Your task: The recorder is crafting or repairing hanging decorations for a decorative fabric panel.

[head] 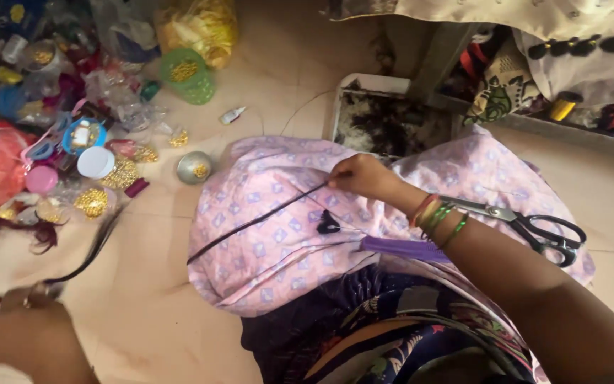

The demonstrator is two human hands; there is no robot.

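A pink patterned cloth [264,235] covers the lap. Across it runs a thin dark strand [264,217] — the right hand [364,178] pinches its upper end with fingers closed. The left hand [19,331], blurred at lower left, grips a dark tuft [90,256]. Black-handled scissors [527,224] lie on the cloth by the right wrist — a small silver bowl [195,167] sits on the floor beside the cloth.

Bare arms — red, gold and green bangles [436,215] on right wrist.
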